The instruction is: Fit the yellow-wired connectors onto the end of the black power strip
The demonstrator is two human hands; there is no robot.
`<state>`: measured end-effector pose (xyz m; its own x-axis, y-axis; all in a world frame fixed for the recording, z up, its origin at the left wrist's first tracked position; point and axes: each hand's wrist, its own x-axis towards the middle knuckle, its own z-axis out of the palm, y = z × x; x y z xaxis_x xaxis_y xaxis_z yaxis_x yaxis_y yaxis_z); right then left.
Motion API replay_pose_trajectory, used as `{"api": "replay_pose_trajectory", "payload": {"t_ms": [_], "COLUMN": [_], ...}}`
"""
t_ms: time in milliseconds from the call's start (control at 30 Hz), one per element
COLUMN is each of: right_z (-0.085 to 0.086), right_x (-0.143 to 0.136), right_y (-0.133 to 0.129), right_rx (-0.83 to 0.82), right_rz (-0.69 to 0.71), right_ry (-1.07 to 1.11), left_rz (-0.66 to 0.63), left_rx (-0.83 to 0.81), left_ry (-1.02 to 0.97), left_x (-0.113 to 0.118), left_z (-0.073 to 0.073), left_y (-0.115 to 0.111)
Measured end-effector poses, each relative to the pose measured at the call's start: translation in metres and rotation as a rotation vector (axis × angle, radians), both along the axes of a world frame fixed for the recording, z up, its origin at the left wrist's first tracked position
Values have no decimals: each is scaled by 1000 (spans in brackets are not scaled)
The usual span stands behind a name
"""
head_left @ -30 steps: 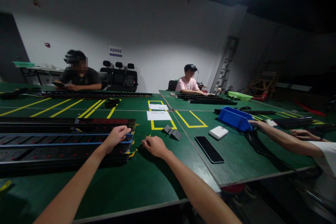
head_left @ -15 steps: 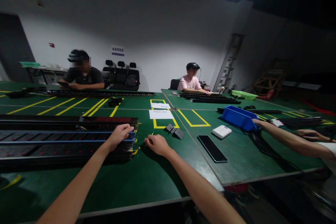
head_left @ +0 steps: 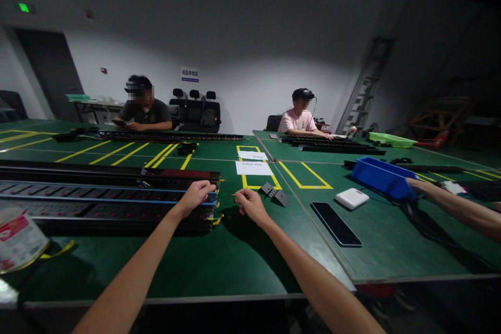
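Several long black power strips (head_left: pixel 129 211), some with blue edges and red dots, lie side by side at the left. At their right ends, short yellow-green wires (head_left: pixel 217 219) stick out. My left hand (head_left: pixel 198 197) is closed over the end of one strip, its fingertips bent around the edge. To the right of those ends, just above the green table, my right hand (head_left: pixel 250 205) is pinched closed. A tiny thin tip shows at its fingers, too small to name. Grey hinged-looking plates (head_left: pixel 274 194) lie beyond this hand.
Right of my hands lie a phone (head_left: pixel 335 223) and a white case (head_left: pixel 352 198). Another person's hand reaches to a blue bin (head_left: pixel 383 177). A tape roll or tub (head_left: pixel 19 240) stands at the left. Paper labels (head_left: pixel 253 168) lie ahead; two people sit across the table.
The view has turned left, bringing the tub at the left into sight. My right hand has lifted slightly and turned, with the thin tip now showing. My left hand stays at the strip ends.
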<state>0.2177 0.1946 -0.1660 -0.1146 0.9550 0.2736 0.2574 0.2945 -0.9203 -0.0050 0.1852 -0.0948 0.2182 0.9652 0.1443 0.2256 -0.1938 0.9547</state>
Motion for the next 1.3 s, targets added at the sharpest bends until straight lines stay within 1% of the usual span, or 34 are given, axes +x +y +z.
{"api": "replay_pose_trajectory", "payload": {"t_ms": [67, 133, 400, 667, 933, 1133, 1300], "right_z": [-1, -2, 1, 4, 4, 0, -3], "right_x": [-2, -4, -8, -24, -29, -31, -34], "right_y": [0, -2, -9, -19, -24, -22, -21], "right_rx": [-70, -103, -104, -73, -52, -62, -99], "right_rz": [48, 77, 159, 282, 294, 333, 354], "right_ry": [114, 150, 69, 43, 19, 8, 74], "left_rz": [-3, -4, -12, -16, -15, -15, -12], "left_rx": [0, 3, -3, -9, 6, 9, 5], "left_ry": [-4, -9, -20, -32, -31, -30, -18], "left_x": [0, 1, 1, 2, 2, 2, 2], "left_z": [0, 0, 0, 2, 1, 0, -1], "left_y": [0, 0, 0, -2, -1, 0, 2]}}
